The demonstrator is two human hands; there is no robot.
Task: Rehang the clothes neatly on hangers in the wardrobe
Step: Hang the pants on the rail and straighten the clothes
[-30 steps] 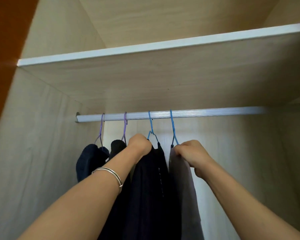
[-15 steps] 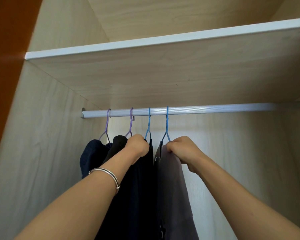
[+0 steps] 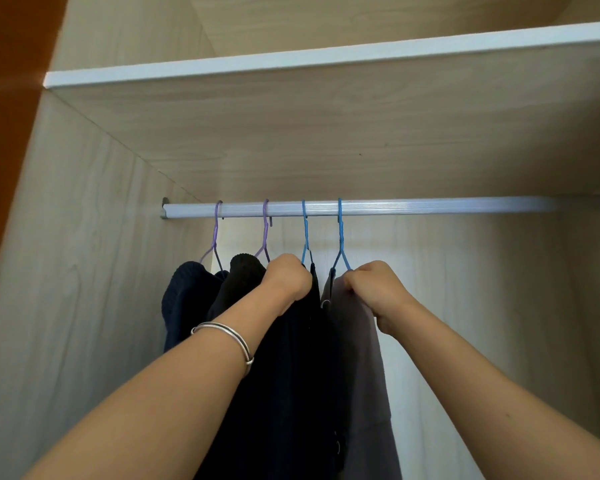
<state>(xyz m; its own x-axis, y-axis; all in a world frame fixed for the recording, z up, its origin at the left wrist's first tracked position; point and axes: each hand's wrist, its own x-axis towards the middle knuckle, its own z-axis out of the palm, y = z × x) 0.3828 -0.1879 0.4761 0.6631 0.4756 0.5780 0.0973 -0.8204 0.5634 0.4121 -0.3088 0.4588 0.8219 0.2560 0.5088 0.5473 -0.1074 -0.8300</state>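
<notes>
Centre frame: left grip (image 3: 288, 282) clenched on dark garment (image 3: 291, 375), right grip (image 3: 378, 292) clenched on grey garment (image 3: 357, 358), both hanging from rail (image 3: 430, 206). Likely risk: a downward tug slides fabric off blue hangers (image 3: 340, 233) or unhooks them.

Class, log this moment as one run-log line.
stage: adjusting hung clothes | left hand: grips dark garment | right hand: grips grey garment | rail: four hangers

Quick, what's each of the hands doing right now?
Left hand: closed, gripping the top of the dark garment.
Right hand: closed, gripping the top of the grey garment.
</notes>
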